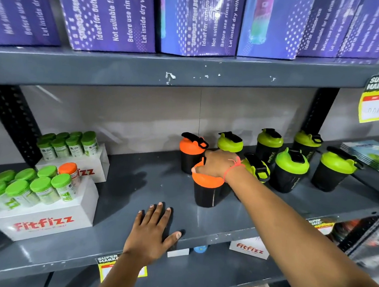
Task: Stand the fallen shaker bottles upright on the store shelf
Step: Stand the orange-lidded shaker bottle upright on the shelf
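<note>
Black shaker bottles with orange or green lids stand on the grey shelf point(137, 184). My right hand point(216, 165) rests on top of the nearest orange-lidded bottle point(206, 192), fingers closed over its lid; the bottle stands upright. Behind it stands a second orange-lidded bottle point(191, 154). A green-lidded bottle point(257, 167) just right of my wrist lies tilted over, partly hidden by my arm. Several green-lidded bottles point(290, 169) stand upright further right. My left hand point(154, 230) lies flat and open on the shelf's front edge.
Two white Fitfizz display boxes point(46, 221) holding small green-capped jars sit at the left of the shelf. Purple boxes point(107, 16) fill the shelf above. Booklets point(369, 154) lie at the far right. Price tags hang on the shelf edges.
</note>
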